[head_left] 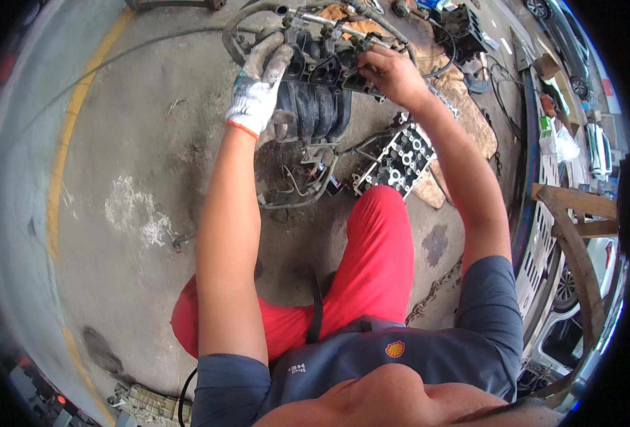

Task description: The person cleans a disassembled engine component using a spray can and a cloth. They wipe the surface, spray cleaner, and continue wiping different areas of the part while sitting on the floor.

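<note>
A dark intake manifold (318,110) with curved runners and open ports lies in front of me at the top of the view. My left hand (261,82), in a soiled white work glove, is closed on the manifold's left end. A metal fuel rail (322,23) with hoses runs along the manifold's far side. At the right end of the port row is my bare right hand (393,75), its fingers curled and pinched together. What lies between those fingertips is hidden. Wires and a hose (294,205) hang off the manifold's near side.
By my knee a cylinder head (397,158) lies on the floor. Stained cardboard (471,121) spreads to the right, with a dark engine block (464,32) farther off. A rusty chain (432,295) lies near my right elbow. Another metal part (148,406) sits at lower left.
</note>
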The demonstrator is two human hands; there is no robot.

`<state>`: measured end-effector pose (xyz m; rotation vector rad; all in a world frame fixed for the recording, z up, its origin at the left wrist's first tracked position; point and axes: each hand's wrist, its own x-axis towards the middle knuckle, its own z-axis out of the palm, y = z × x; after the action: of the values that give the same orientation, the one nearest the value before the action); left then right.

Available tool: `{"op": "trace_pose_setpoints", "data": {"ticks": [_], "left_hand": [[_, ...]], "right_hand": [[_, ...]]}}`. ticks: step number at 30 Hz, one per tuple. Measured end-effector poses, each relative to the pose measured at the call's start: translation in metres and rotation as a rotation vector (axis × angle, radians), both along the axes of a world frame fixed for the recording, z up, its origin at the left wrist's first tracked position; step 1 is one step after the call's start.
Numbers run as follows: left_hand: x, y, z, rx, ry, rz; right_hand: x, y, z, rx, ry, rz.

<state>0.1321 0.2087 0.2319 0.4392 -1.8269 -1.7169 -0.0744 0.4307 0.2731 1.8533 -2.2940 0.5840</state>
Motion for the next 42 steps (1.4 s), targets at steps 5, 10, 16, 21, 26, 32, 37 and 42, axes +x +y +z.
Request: {"op": "trace_pose_setpoints", "data": {"ticks": [5,10,16,21,26,32,37,42], "left_hand": [[0.000,-0.002,0.001,0.072,0.041,-0.035],[-0.007,-0.010,-0.008,0.031,0.093,-0.008],[-0.008,-0.012,-0.019,0.103,0.142,-0.025],[-0.003,-0.007,-0.006,0.162,0.158,-0.068],[0.000,-0.001,0.003,0.201,0.089,-0.078],[0.000,-0.003,0.007,0.191,0.032,-0.110],[-0.003,-0.007,-0.002,0.187,0.095,-0.161],[-0.006,-0.007,0.000,0.161,0.045,-0.122]], "right_hand": [[-0.010,0.001,0.004,0.095,-0.167,0.028],[-0.013,0.008,0.000,0.105,-0.283,0.013],[0.003,0.016,-0.008,0.026,-0.297,-0.073],[-0.003,0.006,0.000,-0.003,-0.085,0.008],[-0.011,0.003,0.010,0.059,0.072,0.171],[-0.013,0.007,0.022,0.138,0.144,0.301],[-0.009,0.009,0.018,0.128,0.154,0.331],[-0.006,0.009,0.020,0.139,0.166,0.336]]}}
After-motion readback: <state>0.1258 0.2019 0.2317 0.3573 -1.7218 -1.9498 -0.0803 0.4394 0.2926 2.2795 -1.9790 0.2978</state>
